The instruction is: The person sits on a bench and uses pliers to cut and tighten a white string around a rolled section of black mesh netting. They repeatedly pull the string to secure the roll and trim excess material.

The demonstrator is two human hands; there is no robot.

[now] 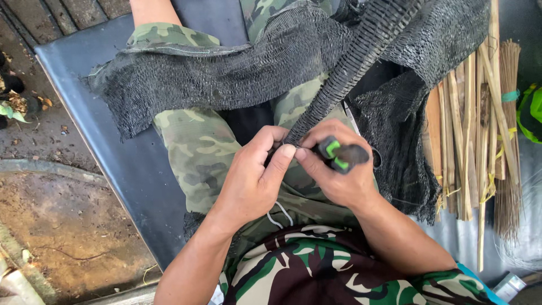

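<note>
A black mesh netting (226, 73) drapes across my camouflage-clad lap, with a rolled strip of it (350, 62) running down to my hands. My left hand (254, 175) pinches the lower end of that strip between thumb and fingers. My right hand (333, 169) meets it thumb to thumb and grips a tool with a black and green handle (341, 155). The tool's working end is hidden behind my fingers and the mesh.
A bundle of bamboo slats and thin sticks (480, 130) lies to the right on a grey sheet. A dark flat bench surface (124, 158) is under my legs. Bare dirt ground (62, 226) and a small potted plant (11, 104) are at the left. A green object (530, 113) sits at the right edge.
</note>
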